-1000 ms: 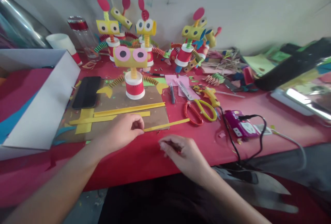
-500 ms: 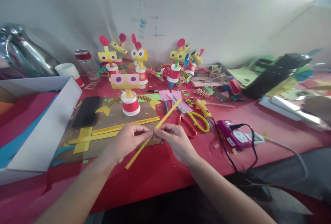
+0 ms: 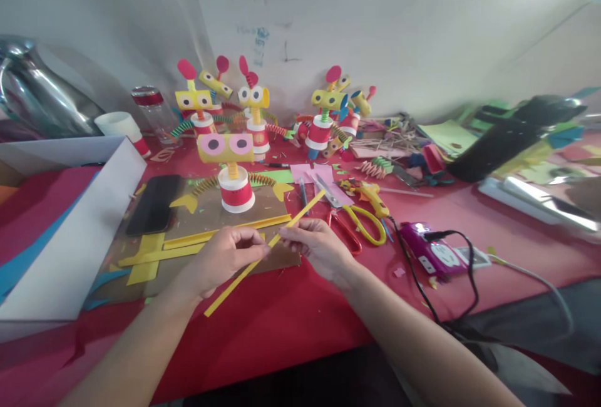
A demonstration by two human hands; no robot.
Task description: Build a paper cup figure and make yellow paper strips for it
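A thin yellow paper strip (image 3: pixel 238 280) runs slantwise between my hands, over the front edge of a brown cardboard sheet (image 3: pixel 277 259). My left hand (image 3: pixel 232 255) pinches it near the middle, and my right hand (image 3: pixel 315 243) grips it a little farther up. Behind them stands a paper-cup figure (image 3: pixel 236 190) with a yellow head, pink-ringed eyes and springy folded arms. A folded yellow strip (image 3: pixel 225 231) and crossed flat yellow strips (image 3: pixel 154 257) lie on the cardboard.
Scissors with yellow handles (image 3: pixel 366 225), red-handled ones, and a yellow glue gun (image 3: pixel 373 197) lie to the right. Beyond is a purple power adapter (image 3: pixel 432 249) with cables. A phone (image 3: pixel 154 204) and white box (image 3: pixel 101 225) are left; more cup figures (image 3: pixel 319 133) stand behind.
My hands have moved slightly apart along the strip. Its lower end now reaches farther left and its upper end lies lower. The whole view has shifted slightly.
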